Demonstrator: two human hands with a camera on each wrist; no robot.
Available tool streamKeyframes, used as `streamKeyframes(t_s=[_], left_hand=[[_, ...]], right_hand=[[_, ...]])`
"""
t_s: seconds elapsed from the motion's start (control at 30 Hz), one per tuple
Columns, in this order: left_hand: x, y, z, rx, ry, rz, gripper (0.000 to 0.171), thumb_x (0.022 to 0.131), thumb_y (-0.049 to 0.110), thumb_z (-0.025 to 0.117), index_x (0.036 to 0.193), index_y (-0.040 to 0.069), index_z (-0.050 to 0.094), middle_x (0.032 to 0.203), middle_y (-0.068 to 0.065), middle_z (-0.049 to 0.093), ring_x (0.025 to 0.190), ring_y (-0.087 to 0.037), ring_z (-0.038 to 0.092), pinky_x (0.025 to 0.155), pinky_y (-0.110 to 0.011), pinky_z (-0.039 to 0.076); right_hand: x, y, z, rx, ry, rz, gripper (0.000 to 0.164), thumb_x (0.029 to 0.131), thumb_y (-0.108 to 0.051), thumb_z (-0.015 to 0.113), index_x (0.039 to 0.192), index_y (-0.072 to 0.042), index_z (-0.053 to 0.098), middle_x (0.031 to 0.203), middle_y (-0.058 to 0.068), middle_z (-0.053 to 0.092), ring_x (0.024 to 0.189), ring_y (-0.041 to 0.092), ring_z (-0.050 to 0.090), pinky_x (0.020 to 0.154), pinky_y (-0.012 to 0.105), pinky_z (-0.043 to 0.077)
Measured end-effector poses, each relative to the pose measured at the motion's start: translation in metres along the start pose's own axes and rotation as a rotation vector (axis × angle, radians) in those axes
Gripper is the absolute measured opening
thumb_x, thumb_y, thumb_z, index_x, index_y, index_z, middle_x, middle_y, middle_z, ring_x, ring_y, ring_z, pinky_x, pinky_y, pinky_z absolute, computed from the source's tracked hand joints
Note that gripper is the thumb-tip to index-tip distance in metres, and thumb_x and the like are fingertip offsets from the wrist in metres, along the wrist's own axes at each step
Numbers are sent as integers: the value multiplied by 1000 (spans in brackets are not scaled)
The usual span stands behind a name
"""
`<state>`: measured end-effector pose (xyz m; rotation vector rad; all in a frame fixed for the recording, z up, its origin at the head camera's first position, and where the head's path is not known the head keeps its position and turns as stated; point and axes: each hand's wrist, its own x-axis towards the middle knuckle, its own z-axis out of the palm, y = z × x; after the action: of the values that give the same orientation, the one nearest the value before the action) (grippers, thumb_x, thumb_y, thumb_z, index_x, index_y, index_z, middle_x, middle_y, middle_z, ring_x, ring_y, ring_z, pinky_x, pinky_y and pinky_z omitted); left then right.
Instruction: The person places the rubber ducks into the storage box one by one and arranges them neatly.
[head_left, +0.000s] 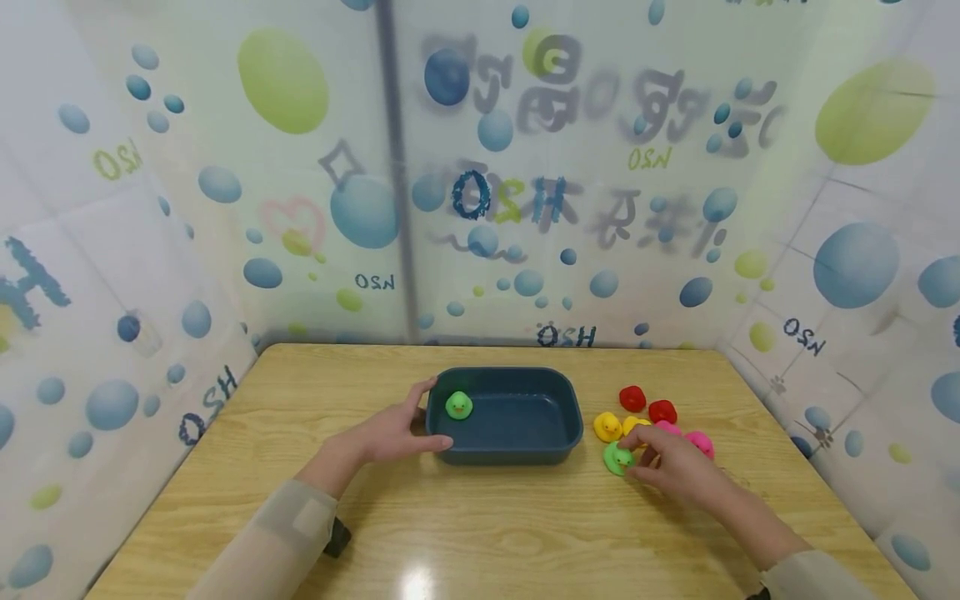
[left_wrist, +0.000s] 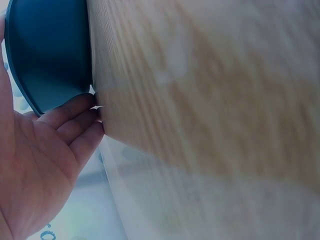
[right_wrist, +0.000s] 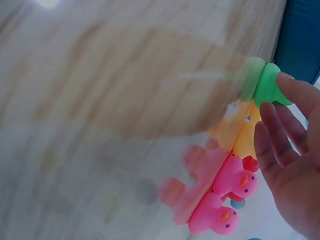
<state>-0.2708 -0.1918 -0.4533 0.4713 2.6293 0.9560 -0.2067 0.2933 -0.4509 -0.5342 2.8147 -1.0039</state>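
Note:
A dark blue rectangular box stands on the table with a green rubber duck inside at its left end. My left hand holds that end, its thumb along the near side and its index finger at the far corner. In the left wrist view the other fingers rest low beside the box wall. To the right of the box, my right hand pinches a second green rubber duck between thumb and fingers. This duck sits at table level. Yellow ducks are just behind it.
Two red ducks lie at the back of the group on the right. Pink ducks are close beside my right hand, partly hidden by it in the head view. A patterned curtain hangs along the far edge of the wooden table.

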Motion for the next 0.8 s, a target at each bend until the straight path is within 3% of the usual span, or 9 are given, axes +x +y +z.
streamKeyframes(t_s=[0.6, 0.8], left_hand=[[1, -1, 0, -4, 1, 7, 118, 92, 71, 78, 176, 28, 8, 161, -24, 57, 152, -44, 53, 127, -65, 40], [0, -1, 1, -12, 5, 4, 117, 92, 70, 78, 176, 28, 9, 161, -24, 57, 152, -44, 53, 126, -65, 40]], right_hand=[[0, -3, 3, -1, 0, 53, 32, 93, -17, 89, 120, -16, 72, 109, 1, 70, 88, 17, 62, 65, 23, 57], [0, -6, 2, -4, 59, 50, 33, 95, -19, 88, 124, -16, 72, 108, -1, 70, 84, 13, 62, 63, 24, 57]])
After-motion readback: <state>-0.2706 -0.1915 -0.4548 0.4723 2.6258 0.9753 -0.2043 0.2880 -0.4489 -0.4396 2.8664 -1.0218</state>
